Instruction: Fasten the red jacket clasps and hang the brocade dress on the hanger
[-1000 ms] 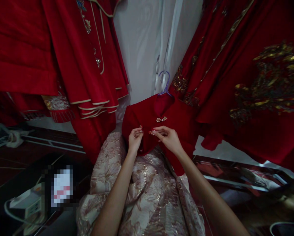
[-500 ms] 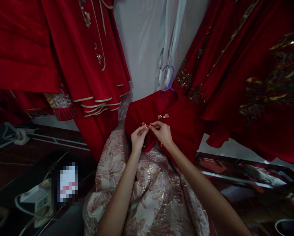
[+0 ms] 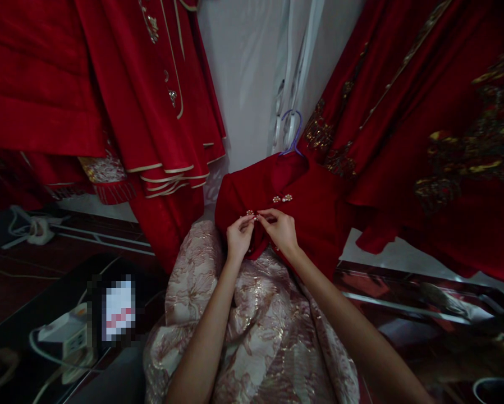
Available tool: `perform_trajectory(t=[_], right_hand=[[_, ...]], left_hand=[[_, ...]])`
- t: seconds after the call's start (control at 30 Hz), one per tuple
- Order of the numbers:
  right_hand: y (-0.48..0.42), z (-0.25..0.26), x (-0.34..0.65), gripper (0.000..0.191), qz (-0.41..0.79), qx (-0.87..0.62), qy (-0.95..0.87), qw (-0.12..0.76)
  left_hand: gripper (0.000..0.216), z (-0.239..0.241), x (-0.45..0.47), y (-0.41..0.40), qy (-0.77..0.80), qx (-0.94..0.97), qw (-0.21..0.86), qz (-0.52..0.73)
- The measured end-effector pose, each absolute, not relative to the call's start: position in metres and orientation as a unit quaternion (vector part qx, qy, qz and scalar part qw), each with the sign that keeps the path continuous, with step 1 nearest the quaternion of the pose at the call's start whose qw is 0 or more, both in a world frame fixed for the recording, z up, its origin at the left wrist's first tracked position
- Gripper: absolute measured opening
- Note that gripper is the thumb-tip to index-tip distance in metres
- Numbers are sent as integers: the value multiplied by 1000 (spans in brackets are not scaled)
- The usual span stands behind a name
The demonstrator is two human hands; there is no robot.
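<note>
A red garment (image 3: 319, 224) hangs on a purple hanger (image 3: 293, 132) in front of me, its lower part over my lap. Flower-shaped beaded fasteners (image 3: 282, 199) sit on its front. Below them, my left hand (image 3: 240, 235) pinches the garment's left front edge beside another beaded fastener (image 3: 249, 213). My right hand (image 3: 280, 227) pinches the facing edge, its thumb and forefinger meeting the left fingertips. The small piece between the fingertips is mostly hidden. Patterned pink and silver brocade cloth (image 3: 260, 314) covers my lap under both forearms.
Red garments with pale piping (image 3: 151, 112) hang at the left, and embellished red garments (image 3: 386, 140) at the right. A white power strip (image 3: 75, 342) with cables lies on a dark surface at lower left, near a blurred-out bright screen (image 3: 119, 311).
Both hands stay pinched at the same fastening, with only tiny finger shifts. The whole view has moved slightly.
</note>
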State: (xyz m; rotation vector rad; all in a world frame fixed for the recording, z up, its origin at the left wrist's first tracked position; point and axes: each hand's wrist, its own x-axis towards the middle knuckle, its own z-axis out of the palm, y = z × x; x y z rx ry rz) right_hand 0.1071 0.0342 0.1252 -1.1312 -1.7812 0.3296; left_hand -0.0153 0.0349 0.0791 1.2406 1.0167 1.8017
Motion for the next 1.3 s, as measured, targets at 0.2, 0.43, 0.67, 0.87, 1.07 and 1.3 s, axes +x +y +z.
perform_trajectory(t=[0.2, 0.43, 0.67, 0.87, 1.07, 1.3], right_hand=[[33, 128, 117, 32, 225, -423, -762, 436], [-18, 109, 168, 28, 283, -446, -726, 441], [-22, 73, 181, 26, 253, -509, -716, 404], [-3, 26, 173, 31, 305, -525, -657, 448], [4, 8, 171, 30, 345, -503, -649, 456], [-5, 9, 163, 22, 195, -512, -679, 488]], left_hand=[[26, 77, -19, 40, 385, 505, 362, 682], [21, 72, -64, 25, 408, 648, 454, 455], [27, 63, -43, 14, 367, 678, 525, 360], [25, 58, -20, 17, 417, 734, 353, 405], [20, 66, -31, 16, 428, 746, 365, 357], [13, 58, -25, 15, 443, 797, 226, 343]])
